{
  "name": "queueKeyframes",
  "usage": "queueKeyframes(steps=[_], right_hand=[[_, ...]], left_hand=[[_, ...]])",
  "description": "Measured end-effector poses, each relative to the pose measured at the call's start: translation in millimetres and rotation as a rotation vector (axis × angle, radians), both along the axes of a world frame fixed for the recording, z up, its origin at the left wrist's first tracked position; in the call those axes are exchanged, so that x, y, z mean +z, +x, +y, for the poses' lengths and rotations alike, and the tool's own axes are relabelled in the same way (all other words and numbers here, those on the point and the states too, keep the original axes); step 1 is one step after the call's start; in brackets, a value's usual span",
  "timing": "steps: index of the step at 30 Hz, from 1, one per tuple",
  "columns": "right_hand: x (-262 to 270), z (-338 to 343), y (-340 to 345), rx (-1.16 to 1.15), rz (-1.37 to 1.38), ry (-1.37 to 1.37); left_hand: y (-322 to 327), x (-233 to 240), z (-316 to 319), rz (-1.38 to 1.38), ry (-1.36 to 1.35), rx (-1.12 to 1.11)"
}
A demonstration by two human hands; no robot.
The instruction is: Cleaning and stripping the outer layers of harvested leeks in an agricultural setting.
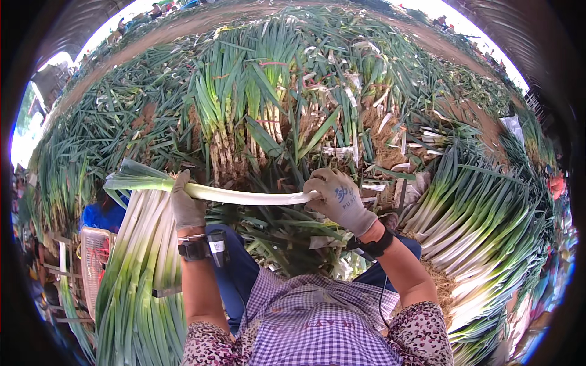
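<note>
A long green onion (249, 196) with a clean white shank lies level across the space before me. My left hand (188, 201), in a pale work glove, is closed around it where the white turns to green. Its cut green leaves (142, 178) stick out past that hand to the left. At the other end, the fingertips of my gloved right hand (336, 199) pinch the tip of the white shank. Below and left of my left hand lies a stack of stripped green onions (142, 265), white ends away from me.
A heap of green onions with roots (467, 228) lies at my right. Tied bundles (224, 105) stand upright ahead amid loose leaves (114, 123). A plastic basket (95, 270) stands left of the stack, near a metal bar (166, 291). Distant people (156, 11) sit at the far edge.
</note>
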State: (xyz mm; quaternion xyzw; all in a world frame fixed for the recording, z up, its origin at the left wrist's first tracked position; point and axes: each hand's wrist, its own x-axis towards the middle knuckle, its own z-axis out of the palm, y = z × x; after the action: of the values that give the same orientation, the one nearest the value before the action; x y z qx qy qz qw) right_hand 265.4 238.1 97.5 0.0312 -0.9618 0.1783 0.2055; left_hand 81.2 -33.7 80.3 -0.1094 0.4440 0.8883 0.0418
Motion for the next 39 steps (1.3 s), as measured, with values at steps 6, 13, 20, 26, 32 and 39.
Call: queueKeyframes(steps=[6,13,20,26,32,39], right_hand=[[-2,-6,-4,0.053,0.002,-0.001],[-6,-12,5,0.167,0.130,0.179],[11,-10,7,0.179,0.305,0.234],[36,43,21,-0.105,0.516,0.025],[15,108,53,-0.517,0.311,-0.552],[25,-23,3,-0.068,-0.110,-1.225]], left_hand=[[2,8,-3,-0.056,0.012,0.003],[-5,-7,-6,-0.051,0.003,0.006],[-24,-18,-15,-0.088,0.020,-0.033],[-32,-14,-25,-0.032,0.009,-0.065],[-23,9,-21,-0.049,0.027,-0.001],[-22,-4,-5,-0.027,0.115,0.026]])
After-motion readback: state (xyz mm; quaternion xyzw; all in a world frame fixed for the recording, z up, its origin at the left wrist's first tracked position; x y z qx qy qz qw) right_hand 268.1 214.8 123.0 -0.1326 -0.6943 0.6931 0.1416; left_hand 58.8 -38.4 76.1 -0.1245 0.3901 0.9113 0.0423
